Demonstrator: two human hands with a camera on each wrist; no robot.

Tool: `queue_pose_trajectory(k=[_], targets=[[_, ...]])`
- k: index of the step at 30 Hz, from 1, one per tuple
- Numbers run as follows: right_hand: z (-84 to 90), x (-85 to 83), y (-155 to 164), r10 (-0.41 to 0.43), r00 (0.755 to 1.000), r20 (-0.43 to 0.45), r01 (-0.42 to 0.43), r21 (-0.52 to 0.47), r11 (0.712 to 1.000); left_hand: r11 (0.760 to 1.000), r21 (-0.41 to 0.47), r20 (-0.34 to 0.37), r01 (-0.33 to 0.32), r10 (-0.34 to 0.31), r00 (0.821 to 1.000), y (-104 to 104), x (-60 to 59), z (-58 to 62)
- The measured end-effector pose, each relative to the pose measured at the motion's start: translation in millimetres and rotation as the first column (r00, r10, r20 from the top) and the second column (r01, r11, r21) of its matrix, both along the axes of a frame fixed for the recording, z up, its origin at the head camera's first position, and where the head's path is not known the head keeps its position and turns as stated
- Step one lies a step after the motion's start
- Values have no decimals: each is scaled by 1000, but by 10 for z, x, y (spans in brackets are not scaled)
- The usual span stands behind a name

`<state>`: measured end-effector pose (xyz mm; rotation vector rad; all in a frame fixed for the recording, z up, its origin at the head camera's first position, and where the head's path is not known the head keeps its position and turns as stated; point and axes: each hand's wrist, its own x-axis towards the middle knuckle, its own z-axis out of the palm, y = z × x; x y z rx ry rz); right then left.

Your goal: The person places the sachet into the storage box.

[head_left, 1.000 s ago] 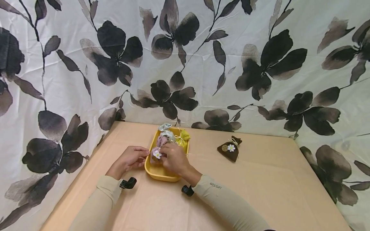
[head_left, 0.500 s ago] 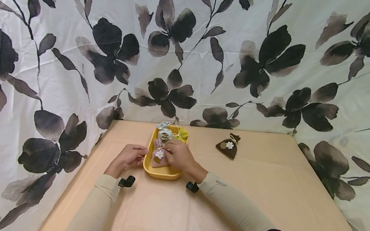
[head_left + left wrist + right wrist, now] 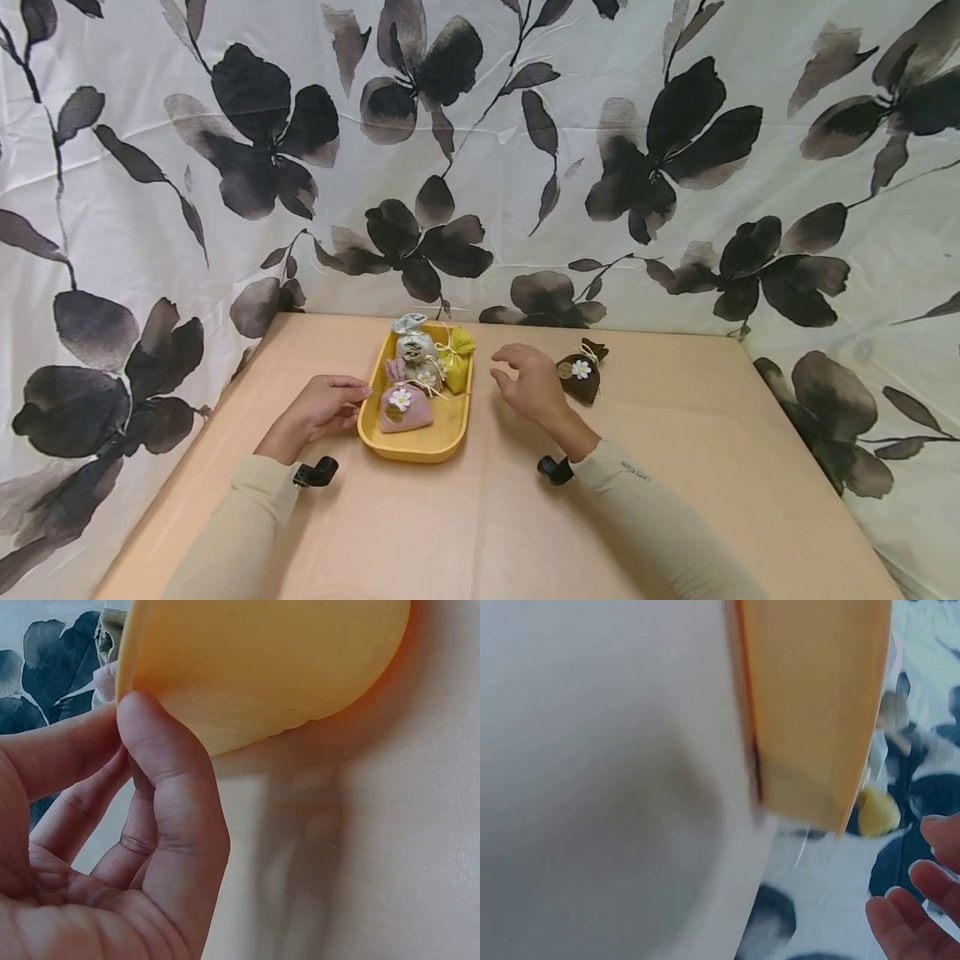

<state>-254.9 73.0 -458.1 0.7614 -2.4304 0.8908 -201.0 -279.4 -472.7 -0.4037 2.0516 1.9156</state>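
A yellow tray [image 3: 450, 437] sits on the tan table and holds a pink pouch [image 3: 404, 407] with a daisy, a grey pouch [image 3: 413, 345] and a yellow-green pouch [image 3: 456, 367]. My left hand [image 3: 322, 405] rests at the tray's left rim [image 3: 247, 667], thumb against it, fingers curled. My right hand [image 3: 527, 383] hovers empty between the tray and a dark brown pouch [image 3: 579, 377] with a daisy, fingers loosely spread. The right wrist view shows the tray's side [image 3: 817, 712] and my fingertips [image 3: 911, 915].
A white curtain [image 3: 480, 158] printed with dark flowers hangs behind and to both sides of the table [image 3: 675, 467]. Small black wrist cameras [image 3: 315, 473] sit on both sleeves.
My right hand has let go of the pink pouch, left it lying in the tray, and moved right toward the brown pouch. The left hand stays at the tray's rim.
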Motion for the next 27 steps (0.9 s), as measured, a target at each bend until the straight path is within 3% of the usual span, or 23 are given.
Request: queue_pose_trajectory(k=[9,13,18,23,27], targets=[[-62,-115,486,-105,994,7,106,-33,994,1000,3,11,6,-6,1000,-20,13,13],[-111,-156,742,-178,981,74,181,-34,983,1000,2,10,9,-10,1000,-7,9,26],[-168,-188,1019,-249,949,193,261,-39,965,1000,-1,9,18,-18,1000,-4,4,32],[-248,-202,1226,-309,902,302,332,-28,943,1000,2,16,17,-17,1000,-2,5,33],[-313,-210,1328,-306,865,398,350,-40,936,1000,5,17,8,-8,1000,3,11,27]])
